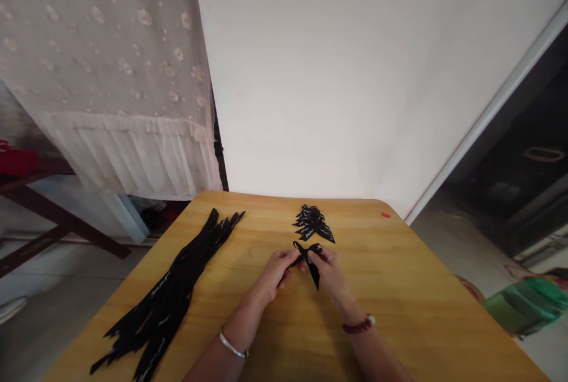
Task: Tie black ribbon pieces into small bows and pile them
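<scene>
Between my two hands a black ribbon bow (313, 269) with white lettering is held above the table, one tail hanging down. My left hand (280, 271) pinches its left side, and a small loop sticks up beside the fingertips. On the right side, my right hand (327, 268) grips the other loop between thumb and fingers. Just beyond the hands lies a small pile of black ribbon bows (313, 223), overlapping each other. To the left, a long bundle of loose black ribbon strips (177, 287) lies slantwise across the table.
The wooden table (399, 293) stands against a white wall panel (319, 74). A small red scrap (386, 214) lies near its far right corner. A lace curtain (110, 62) hangs at the left. Right of the table is a green object (523, 305), blurred.
</scene>
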A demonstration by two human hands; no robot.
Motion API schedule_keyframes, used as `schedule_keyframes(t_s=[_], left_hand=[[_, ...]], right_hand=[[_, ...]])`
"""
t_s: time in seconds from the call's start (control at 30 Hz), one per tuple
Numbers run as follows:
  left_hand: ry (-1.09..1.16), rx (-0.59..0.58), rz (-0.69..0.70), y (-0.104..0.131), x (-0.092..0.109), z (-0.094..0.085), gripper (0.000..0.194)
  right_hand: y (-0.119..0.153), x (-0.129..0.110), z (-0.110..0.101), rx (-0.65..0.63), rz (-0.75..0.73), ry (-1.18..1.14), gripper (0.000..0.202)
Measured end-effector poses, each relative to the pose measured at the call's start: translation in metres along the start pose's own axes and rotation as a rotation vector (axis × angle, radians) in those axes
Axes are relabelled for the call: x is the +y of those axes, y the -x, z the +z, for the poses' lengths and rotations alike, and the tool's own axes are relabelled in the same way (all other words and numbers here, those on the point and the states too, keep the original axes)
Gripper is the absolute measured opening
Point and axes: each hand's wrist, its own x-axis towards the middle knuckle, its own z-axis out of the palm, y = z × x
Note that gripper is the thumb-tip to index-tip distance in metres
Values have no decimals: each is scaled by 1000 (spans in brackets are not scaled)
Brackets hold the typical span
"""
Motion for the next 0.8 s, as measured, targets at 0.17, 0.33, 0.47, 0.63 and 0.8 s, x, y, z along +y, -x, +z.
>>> schedule_keyframes(t_s=[0.17,0.33,0.47,0.63,0.8], left_hand=[[-103,155,28,-4,-4,1,22],[-119,155,75,-5,-4,-1,24],[-115,139,76,-5,-5,0,24],[-42,101,56,-5,-5,0,24],[27,114,81,-5,-3,-2,25]], right_hand=[[2,-2,0,50,69,8,34],[4,-5,0,110,171,-22,46],[4,-4,-1,111,194,-32,45],[3,-3,-3,83,198,-99,36],[3,-7,-6,83,184,-209,23]])
